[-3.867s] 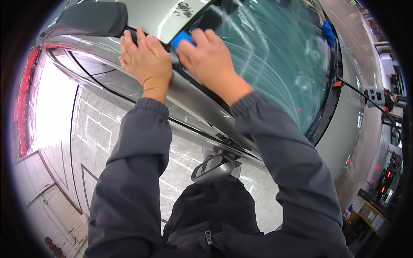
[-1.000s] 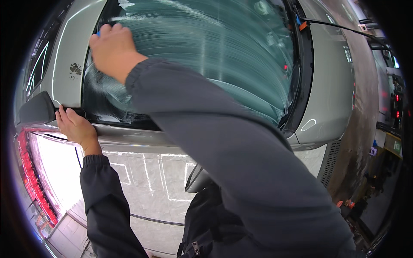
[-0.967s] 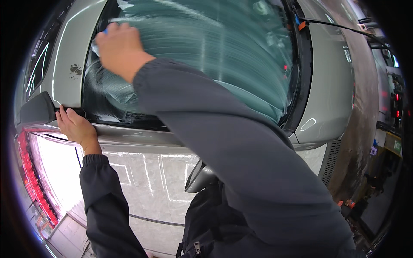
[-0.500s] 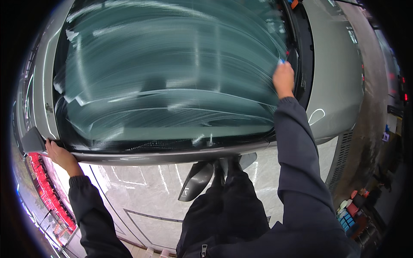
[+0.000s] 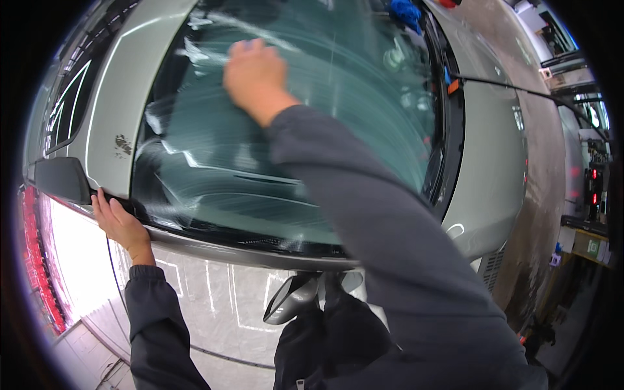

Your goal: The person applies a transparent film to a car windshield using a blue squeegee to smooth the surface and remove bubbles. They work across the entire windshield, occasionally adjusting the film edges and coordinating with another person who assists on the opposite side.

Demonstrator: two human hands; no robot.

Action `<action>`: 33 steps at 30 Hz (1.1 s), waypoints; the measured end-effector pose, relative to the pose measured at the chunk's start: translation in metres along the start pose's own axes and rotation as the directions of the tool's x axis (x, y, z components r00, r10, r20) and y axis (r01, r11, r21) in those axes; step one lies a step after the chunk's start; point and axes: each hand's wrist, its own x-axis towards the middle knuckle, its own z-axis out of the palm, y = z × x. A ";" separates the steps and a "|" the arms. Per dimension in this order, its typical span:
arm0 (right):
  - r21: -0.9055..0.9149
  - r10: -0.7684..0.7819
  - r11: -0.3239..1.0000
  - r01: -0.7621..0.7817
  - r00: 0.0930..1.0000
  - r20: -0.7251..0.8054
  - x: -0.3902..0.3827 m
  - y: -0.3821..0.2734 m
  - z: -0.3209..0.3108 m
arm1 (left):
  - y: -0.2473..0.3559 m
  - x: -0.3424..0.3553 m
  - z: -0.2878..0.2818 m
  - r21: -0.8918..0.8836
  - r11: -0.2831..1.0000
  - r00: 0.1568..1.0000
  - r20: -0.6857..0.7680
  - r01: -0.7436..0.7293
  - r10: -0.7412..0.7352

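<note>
A car's windscreen (image 5: 240, 185) lies before me, its dark glass covered with curved whitish streaks. Over the upper left of the glass, my right hand (image 5: 257, 75) is closed with its fingers bent toward the surface. Whatever it grips is hidden beneath the hand. My left hand (image 5: 120, 224) rests with fingers stretched on the car's edge, just beside the dark side mirror (image 5: 63, 180), and holds nothing. My right forearm crosses the lower right of the glass and hides part of it.
A blue cloth (image 5: 407, 14) lies at the far right top of the glass. Near it, a black hose or cable (image 5: 507, 86) crosses the grey bonnet (image 5: 484, 166) by an orange piece (image 5: 453, 86). The pillar has a dark scuffed patch (image 5: 122, 145). A shelf with boxes (image 5: 588, 247) stands right.
My right hand has swept from the glass's right edge to its upper left, where a small blue-and-white thing showed at its fingertips before. The view has shifted; my left hand stays by the mirror.
</note>
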 end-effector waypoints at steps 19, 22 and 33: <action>-0.270 0.573 0.770 -0.578 0.813 -0.108 -0.269 0.454 -0.042 | -0.022 0.013 0.003 -0.070 0.997 0.998 0.049 0.038 -0.034; -0.332 0.730 0.624 -0.708 0.679 -0.077 -0.348 0.520 -0.043 | -0.013 0.008 -0.001 -0.115 0.992 0.997 0.059 0.055 -0.048; -0.162 0.138 0.976 -0.144 0.989 -0.048 0.098 0.187 0.024 | 0.022 0.000 -0.011 -0.027 0.998 0.998 0.024 0.052 -0.051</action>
